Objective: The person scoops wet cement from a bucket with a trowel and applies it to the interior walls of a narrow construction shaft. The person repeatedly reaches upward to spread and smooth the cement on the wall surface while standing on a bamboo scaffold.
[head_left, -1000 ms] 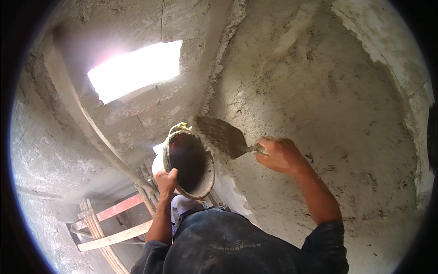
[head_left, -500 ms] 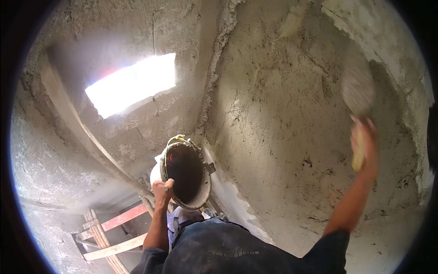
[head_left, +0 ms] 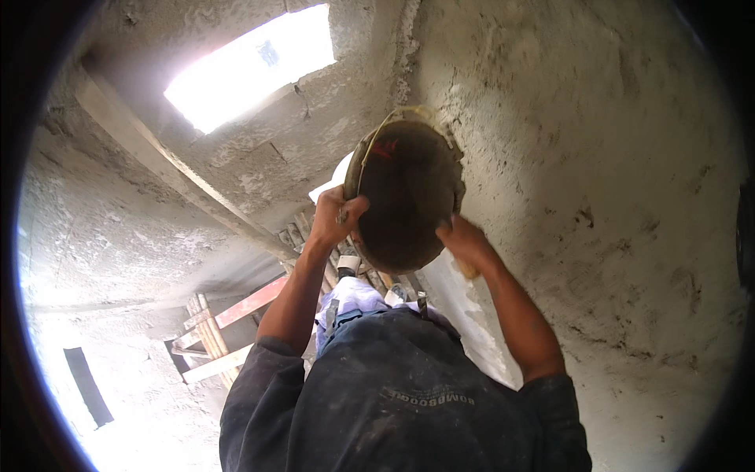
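Observation:
My left hand (head_left: 336, 218) grips the left side of a mortar-caked bucket (head_left: 405, 259), its thumb over the rim. The bucket is tilted with its mouth facing me, and a pale yellowish handle loops over its upper edge. Against the right side of the rim, my right hand (head_left: 472, 244) is closed around a plastering trowel, whose light wooden handle end (head_left: 469, 271) shows below the fist. The trowel's blade is hidden, apparently at or inside the bucket mouth. The dark interior does not show clearly what the bucket contains.
A rough mortar-covered wall (head_left: 598, 157) rises on the right. To the left are another grey wall with a bright opening (head_left: 255, 67) and a long diagonal beam or ledge (head_left: 157, 153). Wooden poles and a red board (head_left: 252, 303) lie lower left.
My right hand has come down from the wall on the right to the bucket, bringing the trowel. The bucket, still in my left hand, sits higher and further right in the view.

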### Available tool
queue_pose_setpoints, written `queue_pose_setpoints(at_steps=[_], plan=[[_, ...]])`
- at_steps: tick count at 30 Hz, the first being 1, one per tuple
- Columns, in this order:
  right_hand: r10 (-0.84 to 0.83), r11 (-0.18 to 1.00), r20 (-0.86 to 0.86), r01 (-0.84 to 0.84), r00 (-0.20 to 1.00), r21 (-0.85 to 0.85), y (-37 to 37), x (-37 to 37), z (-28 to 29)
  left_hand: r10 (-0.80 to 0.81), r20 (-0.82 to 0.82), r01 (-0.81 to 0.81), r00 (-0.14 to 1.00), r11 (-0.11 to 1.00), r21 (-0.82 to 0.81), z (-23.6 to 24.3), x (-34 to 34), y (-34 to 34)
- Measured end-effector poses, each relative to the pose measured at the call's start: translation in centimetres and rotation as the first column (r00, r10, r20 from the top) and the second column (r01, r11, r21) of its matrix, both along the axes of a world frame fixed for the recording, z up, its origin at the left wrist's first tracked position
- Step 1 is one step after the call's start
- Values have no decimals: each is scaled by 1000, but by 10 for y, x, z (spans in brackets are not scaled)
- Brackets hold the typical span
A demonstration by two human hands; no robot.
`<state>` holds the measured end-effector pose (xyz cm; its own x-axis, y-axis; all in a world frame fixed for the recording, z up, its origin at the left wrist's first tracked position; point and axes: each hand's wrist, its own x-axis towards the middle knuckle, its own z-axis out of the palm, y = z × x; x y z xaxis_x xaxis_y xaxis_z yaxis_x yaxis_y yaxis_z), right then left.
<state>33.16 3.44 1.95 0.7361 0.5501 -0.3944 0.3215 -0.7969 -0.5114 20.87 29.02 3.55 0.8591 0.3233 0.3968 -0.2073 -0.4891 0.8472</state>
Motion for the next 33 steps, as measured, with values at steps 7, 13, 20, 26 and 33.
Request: queue_pose_setpoints(at_steps=[7,13,20,26,33], plan=[[425,905,445,-354,789,-237,23,-47,35,-165,-175,115,971,957,-265,44,17,1],[358,911,315,-254,879,-326,5,7,73,-81,-286,43,955,990,-137,48,23,-18],[441,887,392,-326,807,-327,5,4,33,-177,-285,214,942,971,105,39,36,-39],[174,931,-129,-121,976,345,0,-56,-7,-136,-118,144,984,988,62,28,20,-32],[-3,999,-89,6,996,32,-25,-11,52,120,-378,-299,918,835,-462,15,5,-41]])
